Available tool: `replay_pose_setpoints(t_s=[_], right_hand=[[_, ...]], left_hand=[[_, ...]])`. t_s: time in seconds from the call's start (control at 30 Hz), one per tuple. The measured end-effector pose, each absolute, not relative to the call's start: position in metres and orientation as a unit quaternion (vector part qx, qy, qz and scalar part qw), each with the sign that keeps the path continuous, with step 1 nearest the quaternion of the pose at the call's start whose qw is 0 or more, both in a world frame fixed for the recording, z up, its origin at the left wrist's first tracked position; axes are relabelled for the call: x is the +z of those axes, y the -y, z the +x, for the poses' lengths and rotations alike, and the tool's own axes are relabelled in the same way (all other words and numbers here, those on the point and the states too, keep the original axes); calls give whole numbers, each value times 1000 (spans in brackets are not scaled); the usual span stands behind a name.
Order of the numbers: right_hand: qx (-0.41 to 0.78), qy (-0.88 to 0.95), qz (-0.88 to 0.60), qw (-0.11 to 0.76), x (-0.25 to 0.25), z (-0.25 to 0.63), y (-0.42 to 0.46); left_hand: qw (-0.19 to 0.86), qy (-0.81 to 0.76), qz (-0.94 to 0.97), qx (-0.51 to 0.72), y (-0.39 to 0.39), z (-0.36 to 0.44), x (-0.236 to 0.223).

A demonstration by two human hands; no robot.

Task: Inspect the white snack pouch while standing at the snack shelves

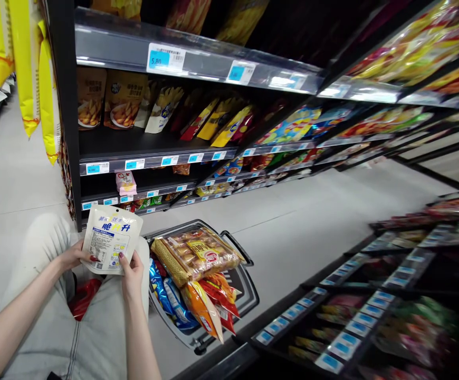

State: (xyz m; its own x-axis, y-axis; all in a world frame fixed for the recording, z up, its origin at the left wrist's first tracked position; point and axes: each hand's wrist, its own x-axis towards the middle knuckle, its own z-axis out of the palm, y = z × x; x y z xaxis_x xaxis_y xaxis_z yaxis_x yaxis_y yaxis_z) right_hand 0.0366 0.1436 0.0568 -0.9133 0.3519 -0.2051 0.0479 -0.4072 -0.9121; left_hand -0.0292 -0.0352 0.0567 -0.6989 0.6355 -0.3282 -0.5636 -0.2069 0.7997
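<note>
A white snack pouch (113,237) with blue print and a hang hole at its top is held up above my knees, printed side toward me. My left hand (79,255) pinches its lower left edge. At the lower right, my right hand (132,266) grips it, thumb on the front. Beside my right knee a grey shopping basket (249,290) stands on the floor, apart from both hands. On top of it lies a large clear-and-gold snack pack (200,253), over blue bags (174,301), an orange bag (201,309) and red bags (221,295).
Ahead, a black shelf unit (154,140) carries pouches behind blue price tags. A small pink bag (125,183) sits on a lower shelf. Yellow bags (48,100) hang at the left end. Another shelf row (356,311) lines the right, with grey aisle floor (285,211) between.
</note>
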Motion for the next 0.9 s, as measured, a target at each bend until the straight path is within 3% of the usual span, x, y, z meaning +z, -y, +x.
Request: replay_pose_setpoints(t_s=[0.5, 0.9], right_hand=[[822, 545, -120, 114, 55, 34, -152], [783, 582, -191, 108, 43, 32, -154]], left_hand=[[223, -669, 155, 692, 44, -47, 52], [264, -651, 63, 709, 37, -36, 65]])
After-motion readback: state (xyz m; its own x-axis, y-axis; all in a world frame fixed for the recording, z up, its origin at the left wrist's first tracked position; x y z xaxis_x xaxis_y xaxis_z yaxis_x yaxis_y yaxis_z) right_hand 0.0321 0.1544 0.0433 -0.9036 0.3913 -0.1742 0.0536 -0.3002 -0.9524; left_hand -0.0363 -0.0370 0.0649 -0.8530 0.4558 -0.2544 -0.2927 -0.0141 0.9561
